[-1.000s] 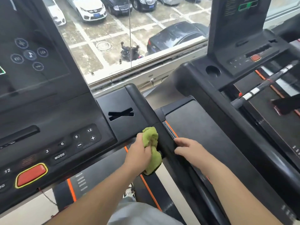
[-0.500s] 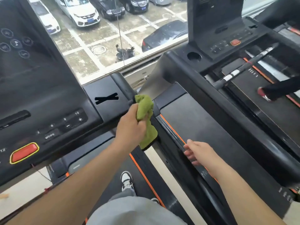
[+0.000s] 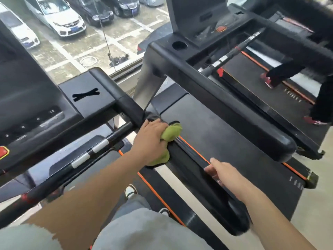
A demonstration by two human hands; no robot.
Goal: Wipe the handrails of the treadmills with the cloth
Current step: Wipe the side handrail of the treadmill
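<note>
My left hand (image 3: 150, 139) grips a green cloth (image 3: 170, 133) and presses it round the black right handrail (image 3: 196, 168) of my treadmill, just below where the rail leaves the console. Part of the cloth hangs under my palm. My right hand (image 3: 223, 175) rests lower on the same rail, fingers straight along its outer side. The rail ends in a rounded tip near my right forearm.
The console (image 3: 36, 112) with buttons and a red stop button fills the left. A black-and-silver crossbar (image 3: 93, 150) runs below it. The neighbouring treadmill's handrail (image 3: 234, 112) lies to the right, where another person's legs (image 3: 320, 98) stand on a further belt. A window ahead shows parked cars.
My left hand has slid the cloth down the handrail, away from the console corner. The right hand has stayed on the lower rail. The view has tilted down and to the right.
</note>
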